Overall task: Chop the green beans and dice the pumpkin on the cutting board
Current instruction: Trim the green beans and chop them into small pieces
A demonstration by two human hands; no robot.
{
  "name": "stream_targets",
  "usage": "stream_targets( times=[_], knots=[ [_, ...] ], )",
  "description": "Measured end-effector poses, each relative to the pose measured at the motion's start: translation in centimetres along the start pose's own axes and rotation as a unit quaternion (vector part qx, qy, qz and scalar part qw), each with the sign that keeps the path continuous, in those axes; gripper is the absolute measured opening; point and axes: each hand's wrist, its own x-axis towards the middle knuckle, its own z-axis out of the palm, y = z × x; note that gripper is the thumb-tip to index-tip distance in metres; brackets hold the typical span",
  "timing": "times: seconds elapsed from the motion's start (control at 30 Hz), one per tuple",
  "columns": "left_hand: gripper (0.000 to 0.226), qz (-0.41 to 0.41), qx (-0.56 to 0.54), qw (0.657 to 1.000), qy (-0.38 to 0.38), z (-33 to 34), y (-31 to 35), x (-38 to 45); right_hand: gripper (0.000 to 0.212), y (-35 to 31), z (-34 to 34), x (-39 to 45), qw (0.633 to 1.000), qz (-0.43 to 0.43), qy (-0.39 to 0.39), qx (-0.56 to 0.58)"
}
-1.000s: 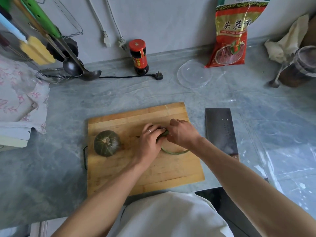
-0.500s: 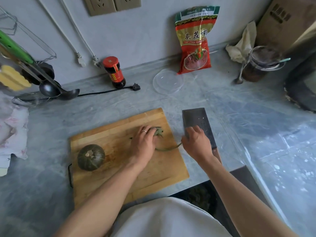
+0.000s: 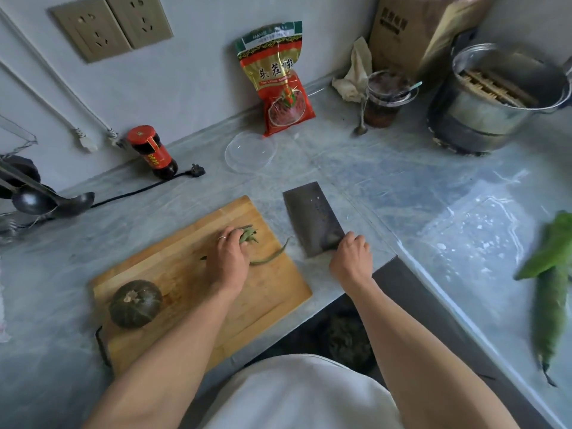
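Note:
A wooden cutting board [image 3: 173, 267] lies on the grey counter. A small dark green pumpkin [image 3: 135, 303] sits whole on its left end. My left hand [image 3: 228, 261] rests on the board and holds a bunch of green beans [image 3: 247, 236] under its fingers; one loose bean [image 3: 272, 254] curves off to the right. A dark cleaver [image 3: 312, 221] lies flat on the counter right of the board. My right hand [image 3: 351, 258] is curled over the cleaver's handle end, which it hides.
At the back stand a red-capped sauce bottle [image 3: 153, 153], a clear plastic lid [image 3: 250, 151], a red food bag [image 3: 283, 88], a jar with a spoon [image 3: 383, 99] and a steel pot [image 3: 498, 97]. Green vegetables [image 3: 554, 292] lie at right. Ladles [image 3: 46, 201] hang at left.
My right hand left the beans, moved right and closed over the cleaver's handle end. My left hand stayed on the beans. The view swung right.

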Motion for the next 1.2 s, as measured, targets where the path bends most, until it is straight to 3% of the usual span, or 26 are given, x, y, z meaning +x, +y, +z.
stream_targets(
  times=[0.13,0.23,0.37,0.67,0.87,1.2],
  knots=[
    [0.022,-0.020,0.001,0.999,-0.030,-0.9,0.6,0.2,0.006,-0.5,-1.3,-0.3,0.988,0.055,-0.015,0.146],
    [0.023,-0.021,0.002,0.999,-0.048,-1.0,0.7,0.4,0.013,-1.1,-2.8,-1.0,0.961,0.072,-0.075,0.255],
    [0.027,-0.006,0.021,0.998,-0.058,-1.3,0.1,0.5,0.011,-3.0,-4.2,-2.3,0.932,0.030,-0.125,0.339],
    [0.034,0.033,0.044,0.995,-0.081,-1.8,-0.6,0.7,0.016,-9.1,-5.7,-3.4,0.974,-0.136,-0.020,0.181],
    [0.035,0.085,0.070,0.989,-0.096,-1.9,-2.4,1.0,0.020,-9.7,-2.7,-5.5,0.980,-0.122,-0.032,0.153],
    [0.031,0.057,0.014,0.996,-0.062,-1.7,-2.8,1.2,0.022,-7.9,2.0,-11.2,0.966,-0.080,-0.019,0.244]
  ],
)
